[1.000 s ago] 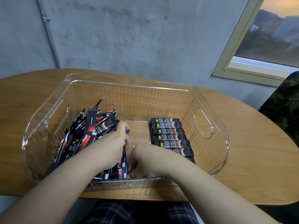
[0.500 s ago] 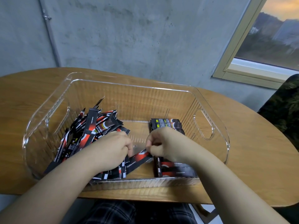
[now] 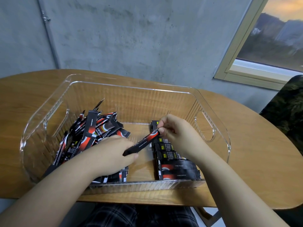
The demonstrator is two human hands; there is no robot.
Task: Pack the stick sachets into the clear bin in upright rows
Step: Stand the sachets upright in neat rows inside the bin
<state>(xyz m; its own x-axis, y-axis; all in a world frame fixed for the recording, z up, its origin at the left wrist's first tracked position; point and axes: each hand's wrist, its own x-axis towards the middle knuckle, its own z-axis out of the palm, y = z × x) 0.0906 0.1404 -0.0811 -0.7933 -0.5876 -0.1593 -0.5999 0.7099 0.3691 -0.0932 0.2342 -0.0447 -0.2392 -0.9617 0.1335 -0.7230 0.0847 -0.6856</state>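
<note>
Against grey concrete, on a wooden worktop, clear bin: right hand pinching one stick sachet toward the packed row, left hand lying open, steadying the loose pile.

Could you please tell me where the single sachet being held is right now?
In the head view, the black-and-red stick sachet hangs mid-bin, pinched by the right hand, its lower end at the left hand, between the loose sachet pile and the packed row.
</note>
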